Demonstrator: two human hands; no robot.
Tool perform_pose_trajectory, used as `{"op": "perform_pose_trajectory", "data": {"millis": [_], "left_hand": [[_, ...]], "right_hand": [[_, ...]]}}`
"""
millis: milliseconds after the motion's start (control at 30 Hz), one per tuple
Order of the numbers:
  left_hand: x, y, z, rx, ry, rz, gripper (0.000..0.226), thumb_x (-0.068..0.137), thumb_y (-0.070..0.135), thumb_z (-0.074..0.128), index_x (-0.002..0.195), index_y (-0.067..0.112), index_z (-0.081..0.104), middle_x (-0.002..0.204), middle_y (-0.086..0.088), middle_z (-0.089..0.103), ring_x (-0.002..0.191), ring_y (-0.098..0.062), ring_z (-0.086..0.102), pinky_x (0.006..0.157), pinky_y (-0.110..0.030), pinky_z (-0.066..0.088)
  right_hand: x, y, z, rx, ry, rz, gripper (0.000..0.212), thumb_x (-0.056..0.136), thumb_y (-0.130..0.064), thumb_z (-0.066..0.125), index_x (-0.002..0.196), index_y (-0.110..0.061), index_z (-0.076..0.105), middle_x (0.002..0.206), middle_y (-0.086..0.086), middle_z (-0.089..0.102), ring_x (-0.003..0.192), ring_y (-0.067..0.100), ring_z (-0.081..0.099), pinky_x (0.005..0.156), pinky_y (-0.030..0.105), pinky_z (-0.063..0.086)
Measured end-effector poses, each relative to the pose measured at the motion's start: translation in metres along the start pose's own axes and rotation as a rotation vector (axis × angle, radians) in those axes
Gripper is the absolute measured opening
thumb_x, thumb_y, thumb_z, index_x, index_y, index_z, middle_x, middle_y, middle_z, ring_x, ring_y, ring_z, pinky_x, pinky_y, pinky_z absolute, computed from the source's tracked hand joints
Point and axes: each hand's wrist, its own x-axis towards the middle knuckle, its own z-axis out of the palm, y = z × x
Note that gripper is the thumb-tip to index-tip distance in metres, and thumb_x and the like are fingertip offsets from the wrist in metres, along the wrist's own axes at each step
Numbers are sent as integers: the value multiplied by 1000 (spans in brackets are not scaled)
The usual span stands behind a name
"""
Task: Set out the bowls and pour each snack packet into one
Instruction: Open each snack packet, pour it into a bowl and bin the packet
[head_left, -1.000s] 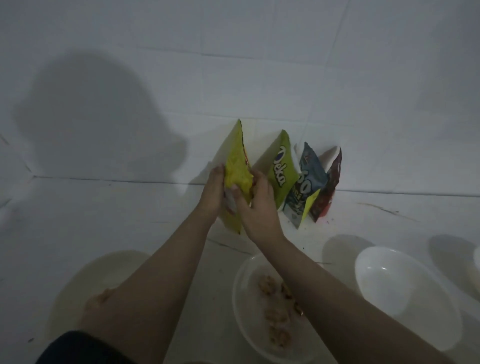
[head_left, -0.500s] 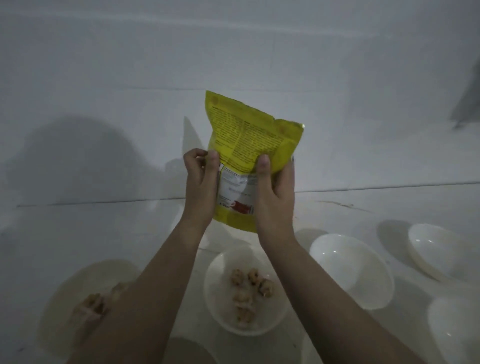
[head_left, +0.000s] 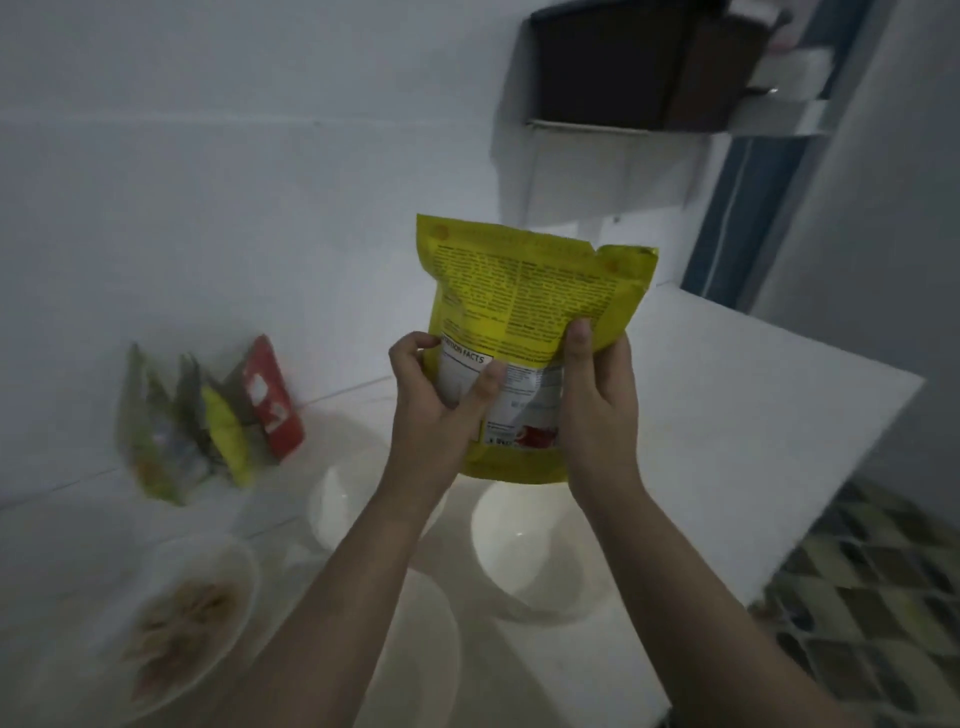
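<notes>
I hold a yellow snack packet (head_left: 524, 312) upright in the air, its printed back toward me. My left hand (head_left: 441, 410) grips its lower left side and my right hand (head_left: 597, 405) grips its lower right side. Below the packet stands an empty white bowl (head_left: 535, 561). Another empty white bowl (head_left: 337, 499) sits to its left, partly behind my left forearm. A white bowl with brown snack pieces (head_left: 187, 618) is at the lower left. Several other packets (head_left: 208, 426) lean against the wall at the left, the rightmost one red.
The white counter (head_left: 753, 415) ends in an edge at the right, with patterned floor tiles (head_left: 872, 587) beyond it. A dark box on a wall shelf (head_left: 623, 67) hangs above. A further pale bowl (head_left: 431, 639) lies between my forearms.
The view has swung to the right while I lifted the yellow packet and turned its back to me. My left thumb has shifted onto the white label. The leaning packets now show at the left.
</notes>
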Motion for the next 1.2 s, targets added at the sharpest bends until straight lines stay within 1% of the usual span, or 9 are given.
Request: {"op": "perform_pose_trajectory", "data": {"millis": [133, 267, 367, 500, 600, 700, 900, 1067, 1200], "left_hand": [[-8, -15, 94, 17, -87, -75, 64, 76, 61, 68, 124, 33, 35, 120, 12, 52, 106, 2, 59, 78, -22, 53], [-9, -33, 175, 272, -94, -73, 51, 84, 61, 56, 129, 37, 49, 141, 6, 38, 134, -15, 33, 100, -28, 32], [-12, -36, 223, 68, -210, -218, 29, 97, 41, 51, 125, 45, 47, 137, 10, 43, 122, -11, 50, 100, -32, 44], [-14, -46, 258, -89, -232, -315, 35, 99, 44, 45, 134, 41, 47, 138, 9, 48, 123, -11, 53, 104, -42, 45], [-19, -58, 269, -149, -247, -373, 37, 97, 47, 47, 132, 36, 50, 122, 19, 61, 117, -5, 57, 105, -39, 44], [-21, -65, 273, -71, -293, -375, 46, 85, 60, 51, 125, 36, 48, 116, 19, 61, 113, -3, 58, 105, -39, 44], [-16, -64, 278, 77, -306, -287, 35, 94, 40, 53, 121, 29, 33, 127, 18, 47, 95, 26, 50, 76, -2, 41], [-14, -65, 275, 286, -250, -115, 25, 90, 52, 49, 105, 33, 53, 129, 9, 45, 123, -4, 41, 98, -19, 39], [-13, -57, 270, 176, -252, -158, 4, 96, 32, 55, 96, 28, 56, 123, 4, 49, 111, 3, 51, 84, -6, 41]], "right_hand": [[13, 6, -94, -52, 71, 17, 22, 95, -44, 45, 114, -38, 55, 100, -27, 68, 95, -3, 66, 77, 19, 54], [23, 16, -174, -147, 53, 3, 16, 95, -41, 51, 110, -42, 57, 99, -21, 68, 96, 3, 65, 77, 21, 53], [27, 33, -220, -169, -49, 17, 28, 98, -36, 50, 125, -33, 55, 118, -11, 64, 109, 8, 62, 85, 24, 53], [31, 61, -260, -111, -203, 144, 32, 101, -26, 40, 131, -29, 51, 132, -15, 56, 125, 5, 52, 98, 26, 45], [33, 81, -275, -77, -211, 260, 40, 95, -27, 36, 127, -15, 57, 139, -8, 53, 132, 12, 47, 106, 36, 39], [36, 94, -276, -85, -171, 334, 38, 100, -38, 35, 129, -25, 56, 136, -6, 55, 127, 13, 52, 107, 42, 42], [46, 100, -270, -153, -163, 303, 30, 98, -48, 40, 123, -42, 56, 128, -3, 59, 123, 15, 55, 104, 48, 46], [47, 102, -266, -160, -181, 233, 27, 102, -38, 41, 123, -38, 57, 125, -7, 60, 119, 13, 56, 100, 47, 48], [45, 102, -263, -221, -182, 165, 26, 104, -30, 43, 126, -32, 57, 122, -19, 57, 119, 2, 53, 96, 30, 48]]}}
